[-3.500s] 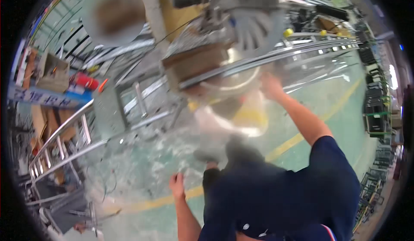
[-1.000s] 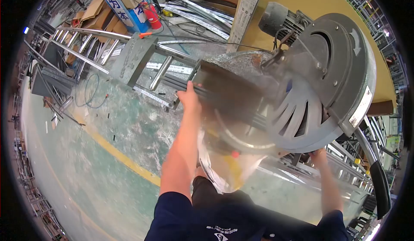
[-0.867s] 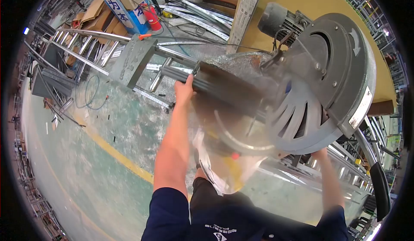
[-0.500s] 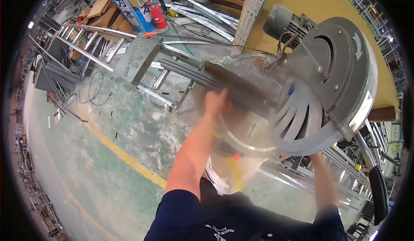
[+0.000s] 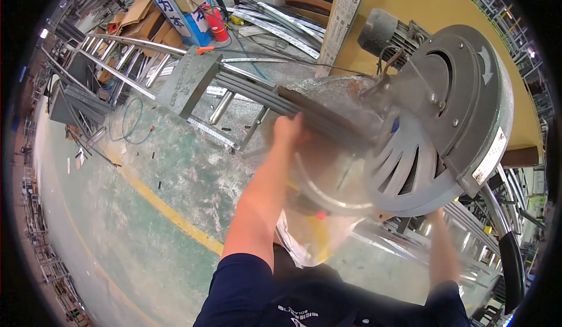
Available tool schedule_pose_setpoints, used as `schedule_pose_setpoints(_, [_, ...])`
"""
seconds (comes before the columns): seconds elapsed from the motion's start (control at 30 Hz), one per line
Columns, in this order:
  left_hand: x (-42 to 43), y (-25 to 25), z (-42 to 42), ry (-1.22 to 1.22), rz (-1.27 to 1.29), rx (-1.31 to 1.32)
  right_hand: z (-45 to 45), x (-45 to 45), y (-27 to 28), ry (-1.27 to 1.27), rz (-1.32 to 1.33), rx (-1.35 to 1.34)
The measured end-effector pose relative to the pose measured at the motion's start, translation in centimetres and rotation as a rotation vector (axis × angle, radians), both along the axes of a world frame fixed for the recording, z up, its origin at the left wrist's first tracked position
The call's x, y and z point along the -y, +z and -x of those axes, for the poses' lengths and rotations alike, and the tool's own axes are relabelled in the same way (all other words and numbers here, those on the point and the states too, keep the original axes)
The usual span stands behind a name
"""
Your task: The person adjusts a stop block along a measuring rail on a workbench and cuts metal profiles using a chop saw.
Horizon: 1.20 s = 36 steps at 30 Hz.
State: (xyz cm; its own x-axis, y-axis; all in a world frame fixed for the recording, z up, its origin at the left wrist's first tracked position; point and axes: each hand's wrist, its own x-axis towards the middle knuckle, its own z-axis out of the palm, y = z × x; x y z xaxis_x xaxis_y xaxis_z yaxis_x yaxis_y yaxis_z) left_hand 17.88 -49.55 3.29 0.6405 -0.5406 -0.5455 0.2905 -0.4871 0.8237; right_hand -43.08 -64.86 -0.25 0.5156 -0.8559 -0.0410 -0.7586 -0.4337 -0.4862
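My left hand (image 5: 288, 129) is closed at the near side of a bundle of long grey metal profiles (image 5: 252, 93), just left of the saw. The profiles lie side by side. Their far ends reach the grey block (image 5: 190, 84) on the roller stand, and their near part runs toward the blade guard (image 5: 404, 169) of a large cut-off saw (image 5: 462, 87). Only the wrist side of my right hand (image 5: 435, 217) shows below the guard; its fingers are hidden. A smeared haze blurs the area around the saw table.
The saw's black handle (image 5: 513, 268) hangs at the right. A motor (image 5: 380, 31) sits behind the saw. Metal strips (image 5: 281, 19) and a red fire extinguisher (image 5: 216, 24) stand at the back. A ladder-like roller frame (image 5: 120, 57) extends left. A blue hose (image 5: 130, 129) lies on the floor.
The profiles have slid left, away from the saw, so their far ends now meet the grey block. My left hand has shifted slightly up and left with them. The right arm has barely moved.
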Motion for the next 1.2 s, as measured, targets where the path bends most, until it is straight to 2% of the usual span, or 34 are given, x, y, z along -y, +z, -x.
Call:
schedule_pose_setpoints(0.07, [0.0,-0.5,-0.6,0.038,0.022,-0.049,0.2,-0.3,-1.1,-0.008,-0.068,0.08])
schedule_pose_setpoints(0.13, [0.2,-1.8,-1.5,0.08,0.046,-0.097,-0.9,-0.9,-1.5,-0.427,-0.621,0.824])
schedule_pose_setpoints(0.23, [0.7,-6.2,-3.4,0.077,0.065,-0.035,-0.7,-1.2,-1.1,-0.384,-0.589,0.777])
schedule_pose_setpoints(0.3, [0.9,-10.5,-5.1,0.022,0.059,0.14,0.0,-2.1,-0.8,-0.34,-0.561,0.727])
schedule_pose_setpoints(0.37, [0.7,-11.0,-5.7,0.047,0.065,0.137,-1.9,-1.0,-0.7,-0.299,-0.532,0.681])
schedule_pose_setpoints(0.53, [0.6,-10.3,-5.4,0.076,0.056,0.204,0.1,0.2,0.1,-0.191,-0.465,0.579])
schedule_pose_setpoints(0.63, [0.3,-8.6,-4.9,0.093,0.026,0.22,0.3,4.5,-1.4,-0.12,-0.427,0.519])
schedule_pose_setpoints(0.83, [0.3,-8.0,-4.8,0.087,0.07,0.135,1.0,6.9,-0.1,0.019,-0.339,0.387])
schedule_pose_setpoints(0.9, [0.3,-7.5,-4.6,0.055,-0.039,0.341,1.5,6.6,-0.7,0.069,-0.316,0.338])
schedule_pose_setpoints(1.03, [-0.7,-0.9,-3.3,0.057,-0.037,0.205,0.3,7.5,-0.6,0.164,-0.265,0.244])
schedule_pose_setpoints(1.17, [-0.3,-2.9,-3.8,0.05,-0.071,0.262,0.8,8.3,-1.1,0.246,-0.207,0.171])
schedule_pose_setpoints(1.2, [-0.3,-2.8,-3.8,0.036,-0.086,0.362,-0.2,8.3,-1.1,0.262,-0.189,0.152])
